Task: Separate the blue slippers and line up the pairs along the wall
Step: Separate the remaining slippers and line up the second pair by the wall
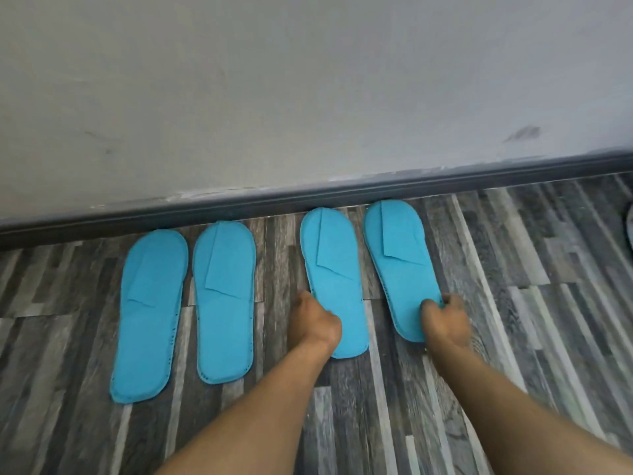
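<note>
Several flat blue slippers lie on the floor with their toes toward the wall (pixel 308 80). The left pair, a slipper (pixel 147 317) and its mate (pixel 224 303), lies untouched. My left hand (pixel 317 323) grips the left edge of the third slipper (pixel 334 269) near its heel. My right hand (pixel 445 323) pinches the heel end of the fourth slipper (pixel 399 258), which tilts slightly left at the toe. Both right slippers rest flat on the floor, toes close to the dark baseboard (pixel 308 197).
The floor (pixel 513 303) is grey wood-pattern planks. A pale object (pixel 629 228) shows at the right edge, cut off by the frame. Bare floor stretches to the right of the fourth slipper and in front of the row.
</note>
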